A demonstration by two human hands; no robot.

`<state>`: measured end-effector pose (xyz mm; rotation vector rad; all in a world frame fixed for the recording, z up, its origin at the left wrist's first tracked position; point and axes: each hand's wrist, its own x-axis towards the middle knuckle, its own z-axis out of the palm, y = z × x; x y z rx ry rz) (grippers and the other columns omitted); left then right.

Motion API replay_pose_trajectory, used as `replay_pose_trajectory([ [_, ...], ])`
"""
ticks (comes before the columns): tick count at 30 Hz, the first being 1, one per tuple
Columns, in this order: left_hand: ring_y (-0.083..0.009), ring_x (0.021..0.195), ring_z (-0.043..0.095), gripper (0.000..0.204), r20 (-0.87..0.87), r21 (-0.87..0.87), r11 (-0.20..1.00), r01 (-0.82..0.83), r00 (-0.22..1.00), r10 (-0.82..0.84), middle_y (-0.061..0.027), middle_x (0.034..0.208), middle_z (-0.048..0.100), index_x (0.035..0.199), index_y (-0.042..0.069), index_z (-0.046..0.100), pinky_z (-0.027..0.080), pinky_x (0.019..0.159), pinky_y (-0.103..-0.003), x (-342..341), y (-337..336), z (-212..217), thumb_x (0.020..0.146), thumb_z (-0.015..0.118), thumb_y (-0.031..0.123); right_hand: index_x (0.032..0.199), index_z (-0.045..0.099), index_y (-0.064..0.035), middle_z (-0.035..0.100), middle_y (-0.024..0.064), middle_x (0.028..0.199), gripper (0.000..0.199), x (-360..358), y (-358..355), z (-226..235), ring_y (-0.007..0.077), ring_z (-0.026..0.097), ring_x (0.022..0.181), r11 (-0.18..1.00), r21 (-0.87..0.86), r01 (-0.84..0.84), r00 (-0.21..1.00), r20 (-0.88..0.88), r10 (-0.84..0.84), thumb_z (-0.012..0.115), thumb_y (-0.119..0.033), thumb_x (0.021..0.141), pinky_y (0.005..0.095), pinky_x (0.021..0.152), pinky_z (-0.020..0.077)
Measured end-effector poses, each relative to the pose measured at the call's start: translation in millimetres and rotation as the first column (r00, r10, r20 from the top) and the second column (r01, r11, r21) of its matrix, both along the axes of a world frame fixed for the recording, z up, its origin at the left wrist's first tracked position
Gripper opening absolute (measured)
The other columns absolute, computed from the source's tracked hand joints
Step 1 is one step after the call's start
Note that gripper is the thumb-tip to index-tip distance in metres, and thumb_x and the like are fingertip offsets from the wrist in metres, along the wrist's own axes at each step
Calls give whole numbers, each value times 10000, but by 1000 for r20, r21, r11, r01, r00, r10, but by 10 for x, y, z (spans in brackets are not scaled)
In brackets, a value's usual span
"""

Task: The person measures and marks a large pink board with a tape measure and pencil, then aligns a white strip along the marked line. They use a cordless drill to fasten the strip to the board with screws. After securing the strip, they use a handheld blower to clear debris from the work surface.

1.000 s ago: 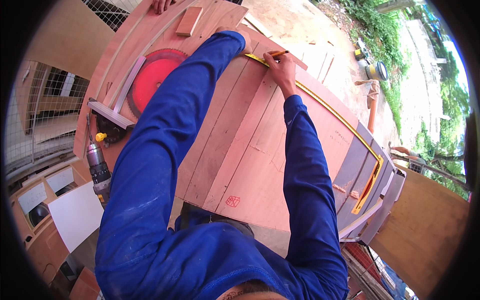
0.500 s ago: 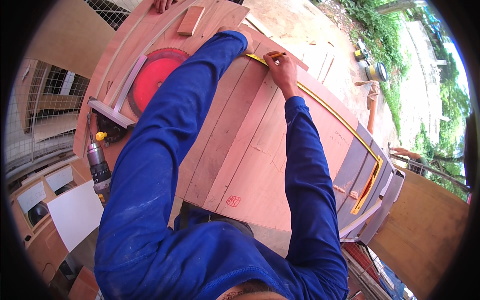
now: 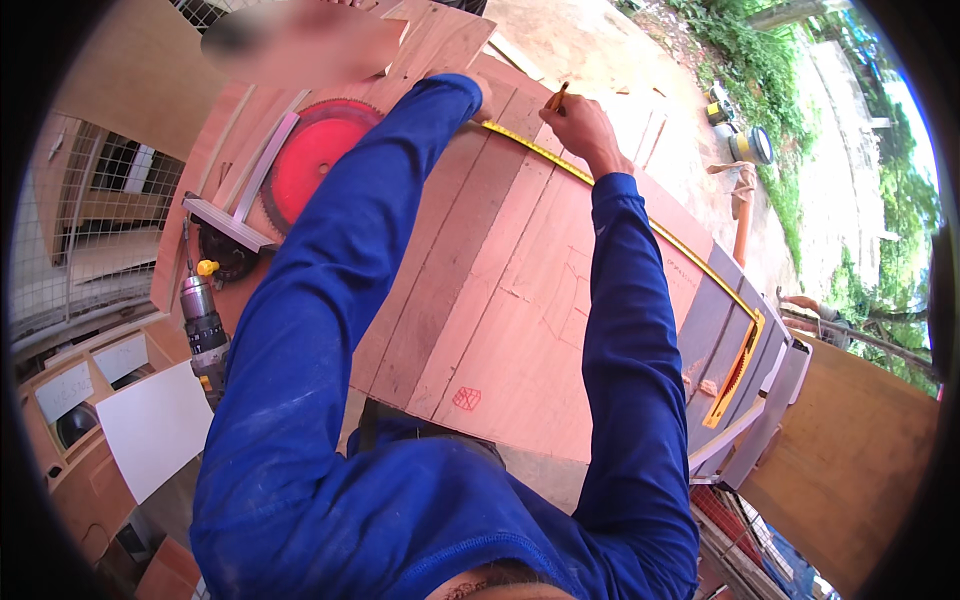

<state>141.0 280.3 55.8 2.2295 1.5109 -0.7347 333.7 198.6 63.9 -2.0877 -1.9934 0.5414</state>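
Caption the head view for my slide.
Left hand at a yellow tape measure, right hand holding a pencil, over wooden boards.

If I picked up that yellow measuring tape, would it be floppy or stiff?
Probably floppy: the measuring tape looks long and thin, so it might sag. It'd likely feel light, being a narrow strip. Pushed sideways, it may slide, since the boards underneath look flat.

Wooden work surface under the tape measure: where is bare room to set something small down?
Bare wood shows between the left sleeve, the right sleeve and the tape measure, beyond the red mark. It is crowded at left, with the red saw blade and drill, and at far right around the yellow tool.
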Motion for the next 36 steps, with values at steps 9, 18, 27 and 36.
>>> replay_pose_trajectory([
  [9,-317,1250,614,433,221,99,960,-261,947,234,-136,1348,643,1224,126,718,511,1012,-451,-410,-895,57,839,670,319,991,701,29,726,175,845,325,171,-1005,-4,258,717,837,924,251,288,836,-537,-115,679,-290,932,378,760,540],
  [18,-372,1034,640,316,394,185,938,-294,896,203,-137,1072,654,955,166,712,515,870,-511,-847,-2486,558,869,655,464,1092,646,-39,592,-6,762,254,612,-3624,-54,8,336,478,674,-366,642,-58,-900,-432,571,-277,1040,201,440,261],
  [27,-354,1009,630,368,374,-83,941,-329,865,335,-175,978,661,958,87,708,502,857,-458,-1747,-4791,739,889,666,446,1265,619,-26,509,-31,676,412,999,-5598,30,16,307,457,549,-464,696,-257,-874,-412,586,-365,1034,200,391,209],
  [36,-196,752,644,423,344,-443,835,-327,798,495,-93,823,706,963,46,728,506,693,-364,-2489,-6574,608,910,676,462,1252,632,-57,483,-53,654,390,663,-6307,114,35,276,438,599,-546,586,-322,-835,-447,599,-375,1028,226,403,197],
])
